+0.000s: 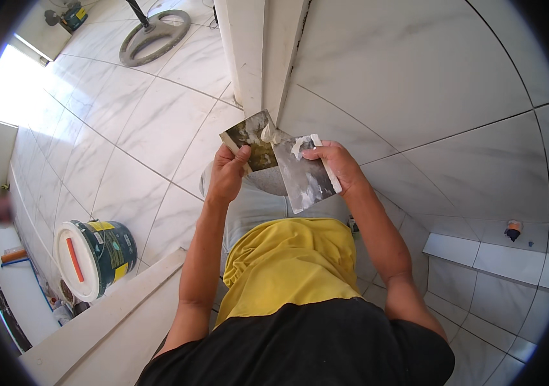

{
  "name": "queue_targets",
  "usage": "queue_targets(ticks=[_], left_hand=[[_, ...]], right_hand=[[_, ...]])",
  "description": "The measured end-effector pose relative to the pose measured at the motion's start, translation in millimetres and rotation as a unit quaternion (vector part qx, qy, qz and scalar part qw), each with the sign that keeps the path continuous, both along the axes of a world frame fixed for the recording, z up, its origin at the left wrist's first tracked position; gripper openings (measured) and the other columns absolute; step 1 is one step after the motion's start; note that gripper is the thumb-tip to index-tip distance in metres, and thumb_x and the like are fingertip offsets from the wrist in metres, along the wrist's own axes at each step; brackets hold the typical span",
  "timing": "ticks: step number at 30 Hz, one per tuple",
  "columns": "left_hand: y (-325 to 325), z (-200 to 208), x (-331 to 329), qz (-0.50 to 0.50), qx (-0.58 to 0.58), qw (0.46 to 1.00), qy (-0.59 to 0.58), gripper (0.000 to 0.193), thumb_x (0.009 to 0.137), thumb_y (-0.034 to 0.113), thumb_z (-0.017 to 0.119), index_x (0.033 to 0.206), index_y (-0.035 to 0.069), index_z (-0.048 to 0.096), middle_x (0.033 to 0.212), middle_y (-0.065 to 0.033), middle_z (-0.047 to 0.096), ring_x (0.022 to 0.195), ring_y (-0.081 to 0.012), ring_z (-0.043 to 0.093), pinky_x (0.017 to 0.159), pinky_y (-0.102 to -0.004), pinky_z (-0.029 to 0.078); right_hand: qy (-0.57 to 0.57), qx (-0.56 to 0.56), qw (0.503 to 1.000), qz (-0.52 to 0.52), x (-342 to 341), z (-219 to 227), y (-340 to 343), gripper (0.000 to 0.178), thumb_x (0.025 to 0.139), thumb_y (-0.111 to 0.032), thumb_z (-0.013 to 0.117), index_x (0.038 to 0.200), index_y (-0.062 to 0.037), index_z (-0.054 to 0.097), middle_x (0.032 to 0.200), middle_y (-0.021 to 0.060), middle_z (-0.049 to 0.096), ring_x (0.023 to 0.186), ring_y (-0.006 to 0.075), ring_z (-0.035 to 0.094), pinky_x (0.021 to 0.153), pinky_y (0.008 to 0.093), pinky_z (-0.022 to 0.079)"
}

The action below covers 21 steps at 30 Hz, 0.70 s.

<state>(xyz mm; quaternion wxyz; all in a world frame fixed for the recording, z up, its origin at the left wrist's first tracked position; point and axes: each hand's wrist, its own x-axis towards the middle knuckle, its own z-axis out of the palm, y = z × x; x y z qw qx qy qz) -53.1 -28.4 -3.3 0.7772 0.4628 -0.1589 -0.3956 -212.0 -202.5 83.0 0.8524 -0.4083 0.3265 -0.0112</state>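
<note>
My left hand grips a wide flat scraper blade, dark and smeared, held in front of me. My right hand grips a second, larger flat blade, grey with white smears. The two blades meet edge to edge, and a blob of white putty sits where they touch. Both are held close to the white marbled tile wall and the white corner post.
A green bucket with a white lid lies on the tiled floor at lower left. A white ledge runs below it. A round fan base stands at top left. A low tiled shelf with a small orange object is at right.
</note>
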Motion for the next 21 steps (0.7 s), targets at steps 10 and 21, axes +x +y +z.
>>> queue_targets(ticks=[10,21], left_hand=[[7,-57,11,-0.142,0.113,0.981,-0.074,0.024,0.093,0.014,0.053,0.115,0.004,0.054,0.102,-0.0017,0.063,0.094,-0.0112,0.058,0.083,-0.0271,0.046],[20,-129,42,-0.012,-0.106,0.931,0.350,0.032,0.094,0.011,0.048,0.125,0.007,0.043,0.118,-0.0058,0.057,0.109,-0.0195,0.056,0.096,-0.0363,0.046]], right_hand=[[-0.063,-0.011,0.994,-0.092,14,-35,-29,0.022,0.078,-0.006,0.061,0.099,0.0022,0.060,0.088,0.0072,0.063,0.078,0.0158,0.062,0.073,0.0296,0.053],[0.071,-0.040,0.979,-0.185,74,-133,-70,0.025,0.076,-0.005,0.065,0.099,0.0035,0.059,0.089,0.0096,0.061,0.080,0.0220,0.061,0.072,0.0360,0.052]])
